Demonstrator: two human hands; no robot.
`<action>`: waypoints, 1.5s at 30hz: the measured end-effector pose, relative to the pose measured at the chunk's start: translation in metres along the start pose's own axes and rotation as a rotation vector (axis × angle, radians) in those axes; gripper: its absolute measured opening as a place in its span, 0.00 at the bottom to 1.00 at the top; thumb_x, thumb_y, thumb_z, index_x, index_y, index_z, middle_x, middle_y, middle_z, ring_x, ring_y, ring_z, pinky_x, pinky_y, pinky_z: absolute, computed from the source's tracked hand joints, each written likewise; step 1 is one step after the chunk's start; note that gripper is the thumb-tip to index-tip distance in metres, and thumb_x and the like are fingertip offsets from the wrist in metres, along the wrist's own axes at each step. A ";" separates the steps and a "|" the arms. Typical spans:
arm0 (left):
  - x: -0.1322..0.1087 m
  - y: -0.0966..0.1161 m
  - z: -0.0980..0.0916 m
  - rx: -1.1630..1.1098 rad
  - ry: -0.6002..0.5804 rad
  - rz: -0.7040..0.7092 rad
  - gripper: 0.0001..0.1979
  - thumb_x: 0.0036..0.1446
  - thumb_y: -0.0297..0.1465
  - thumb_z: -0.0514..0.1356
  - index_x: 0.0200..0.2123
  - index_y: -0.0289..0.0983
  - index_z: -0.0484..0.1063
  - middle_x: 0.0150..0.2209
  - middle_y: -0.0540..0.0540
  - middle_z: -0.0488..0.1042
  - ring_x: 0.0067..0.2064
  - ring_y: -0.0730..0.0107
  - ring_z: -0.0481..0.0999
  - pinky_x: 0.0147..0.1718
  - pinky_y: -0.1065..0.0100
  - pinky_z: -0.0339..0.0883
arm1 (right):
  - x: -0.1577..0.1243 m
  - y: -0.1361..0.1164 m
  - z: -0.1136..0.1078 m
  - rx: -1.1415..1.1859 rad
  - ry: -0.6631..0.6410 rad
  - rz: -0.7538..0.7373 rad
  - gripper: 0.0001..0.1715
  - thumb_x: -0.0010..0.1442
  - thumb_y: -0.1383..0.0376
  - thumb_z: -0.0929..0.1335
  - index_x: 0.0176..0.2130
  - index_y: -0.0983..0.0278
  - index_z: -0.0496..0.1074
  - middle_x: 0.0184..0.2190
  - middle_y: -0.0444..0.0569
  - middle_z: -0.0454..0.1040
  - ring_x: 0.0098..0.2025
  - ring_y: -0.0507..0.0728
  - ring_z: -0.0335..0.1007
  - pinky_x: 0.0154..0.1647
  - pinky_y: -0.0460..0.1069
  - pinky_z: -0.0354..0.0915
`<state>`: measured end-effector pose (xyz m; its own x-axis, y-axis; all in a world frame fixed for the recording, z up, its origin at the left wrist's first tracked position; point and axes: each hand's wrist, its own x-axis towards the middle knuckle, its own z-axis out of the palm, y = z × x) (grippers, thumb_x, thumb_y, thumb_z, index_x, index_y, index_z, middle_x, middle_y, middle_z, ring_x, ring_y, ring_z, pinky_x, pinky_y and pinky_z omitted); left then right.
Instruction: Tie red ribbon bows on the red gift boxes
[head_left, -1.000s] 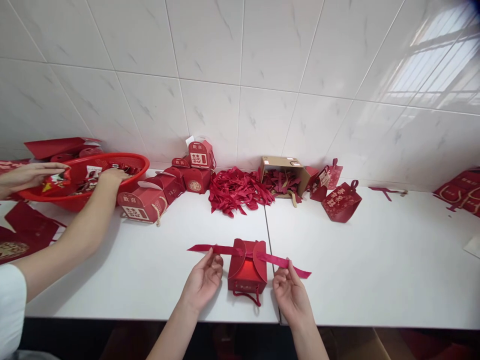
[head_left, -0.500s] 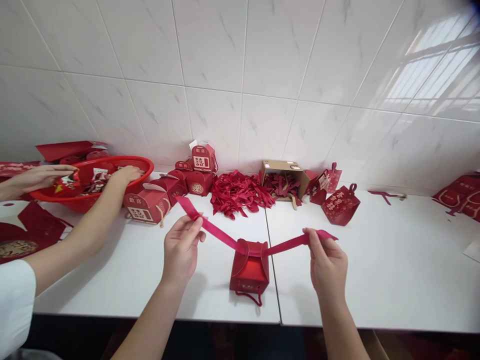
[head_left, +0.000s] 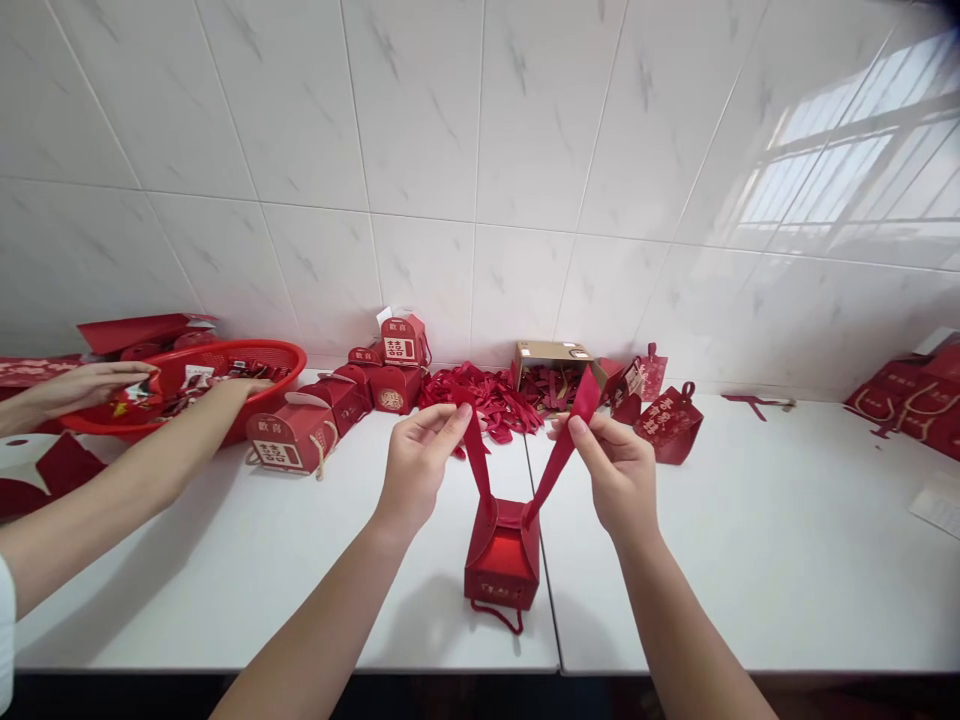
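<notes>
A small red gift box [head_left: 504, 565] stands near the front edge of the white table, a red cord handle [head_left: 501, 617] hanging at its near side. Through its top runs a dark red ribbon [head_left: 478, 462], both ends rising in a V. Thumb and fingers of my left hand [head_left: 420, 465] pinch the left end. My right hand [head_left: 616, 468] pinches the right end, whose tip sticks up above the thumb. Both hands are raised above the box, apart from each other.
Behind my hands lie a heap of red ribbons [head_left: 491, 395] and a cardboard box [head_left: 551, 352] of ribbon pieces. Red boxes [head_left: 289, 438] stand left, others [head_left: 670, 425] right. A co-worker's arm [head_left: 150, 475] reaches into a red basket [head_left: 281, 352] of wrapped sweets at the left.
My hands have come closer together and higher, drawing the ribbon ends from a wide spread into a steep V. The co-worker's right hand has sunk deeper into the basket.
</notes>
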<state>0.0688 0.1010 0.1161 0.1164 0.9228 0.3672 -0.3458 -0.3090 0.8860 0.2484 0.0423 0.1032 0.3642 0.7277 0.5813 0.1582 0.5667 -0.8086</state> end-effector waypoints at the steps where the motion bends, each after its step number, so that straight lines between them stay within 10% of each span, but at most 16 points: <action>1: 0.000 0.001 0.002 0.009 -0.026 0.010 0.09 0.52 0.36 0.66 0.27 0.36 0.77 0.26 0.49 0.76 0.31 0.72 0.73 0.33 0.71 0.66 | 0.001 0.000 0.000 0.028 -0.009 0.013 0.09 0.59 0.60 0.69 0.32 0.62 0.76 0.29 0.46 0.77 0.33 0.55 0.74 0.38 0.51 0.70; 15: -0.006 0.018 0.020 0.206 -0.257 -0.002 0.11 0.57 0.36 0.62 0.28 0.35 0.74 0.24 0.50 0.75 0.29 0.72 0.75 0.34 0.70 0.69 | 0.009 -0.013 0.016 0.107 -0.134 0.216 0.12 0.52 0.60 0.73 0.35 0.65 0.76 0.22 0.45 0.77 0.16 0.48 0.63 0.16 0.46 0.62; 28: -0.002 0.016 0.008 0.437 -0.529 -0.101 0.10 0.54 0.34 0.60 0.25 0.35 0.74 0.26 0.49 0.74 0.31 0.70 0.70 0.32 0.69 0.63 | 0.008 -0.001 0.017 0.068 -0.453 0.168 0.16 0.61 0.57 0.66 0.28 0.64 0.73 0.22 0.43 0.71 0.23 0.49 0.64 0.23 0.45 0.63; 37: 0.007 0.000 -0.014 0.024 -0.581 -0.382 0.17 0.58 0.32 0.51 0.21 0.35 0.72 0.26 0.44 0.75 0.36 0.62 0.73 0.43 0.62 0.64 | 0.012 0.017 -0.004 -0.405 -0.578 -0.641 0.14 0.64 0.70 0.63 0.44 0.59 0.76 0.35 0.49 0.79 0.41 0.57 0.71 0.42 0.54 0.69; 41: 0.000 0.007 -0.014 0.208 -0.664 -0.267 0.20 0.61 0.36 0.49 0.31 0.34 0.78 0.35 0.40 0.79 0.41 0.57 0.74 0.47 0.58 0.64 | 0.009 0.020 -0.004 -0.558 -0.523 -0.683 0.17 0.63 0.71 0.63 0.46 0.56 0.76 0.41 0.48 0.79 0.45 0.58 0.70 0.45 0.57 0.69; 45: -0.019 0.010 -0.018 0.778 -0.417 0.141 0.13 0.56 0.39 0.58 0.39 0.41 0.78 0.43 0.43 0.79 0.50 0.52 0.70 0.55 0.50 0.53 | -0.003 0.020 -0.006 -0.508 -0.331 -0.572 0.19 0.62 0.70 0.65 0.49 0.54 0.74 0.47 0.50 0.77 0.47 0.59 0.71 0.47 0.58 0.69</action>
<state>0.0457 0.0842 0.1130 0.5019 0.7528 0.4258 0.3298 -0.6217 0.7104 0.2559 0.0491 0.0845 -0.1743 0.5017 0.8473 0.6605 0.6977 -0.2773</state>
